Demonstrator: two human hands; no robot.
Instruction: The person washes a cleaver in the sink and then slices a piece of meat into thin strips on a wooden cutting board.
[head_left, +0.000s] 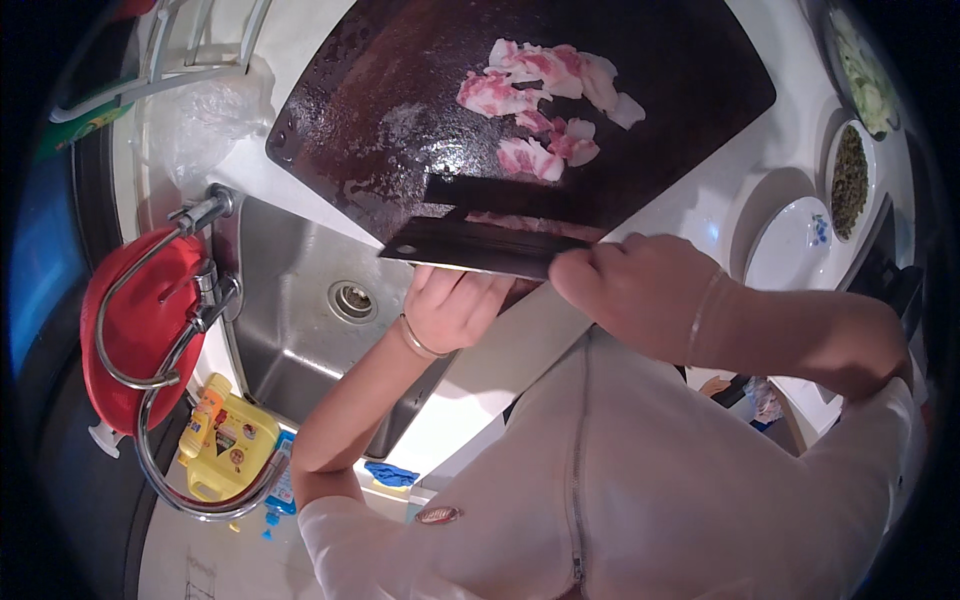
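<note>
My right hand (637, 296) grips the handle end of a wide dark cleaver (480, 247), whose blade stretches left over the near edge of a dark, wet cutting board (375, 97). Close against the near side of the blade is my left hand (454, 311), fingers bent; its fingertips are hidden, and so is whatever they touch. A strip of raw meat (525, 222) shows just beyond the blade, partly covered by it. Farther up the board lie several thin slices of raw fatty meat (555, 71) in a loose group.
Left of the board are a steel sink (300, 375), a chrome faucet (199, 214), a red plastic basin (142, 322), a crumpled plastic bag (217, 112) and a yellow jug (232, 450). At right stand a white plate (784, 251), a dish of chopped greenish food (850, 184) and a bowl of pale green slices (862, 75).
</note>
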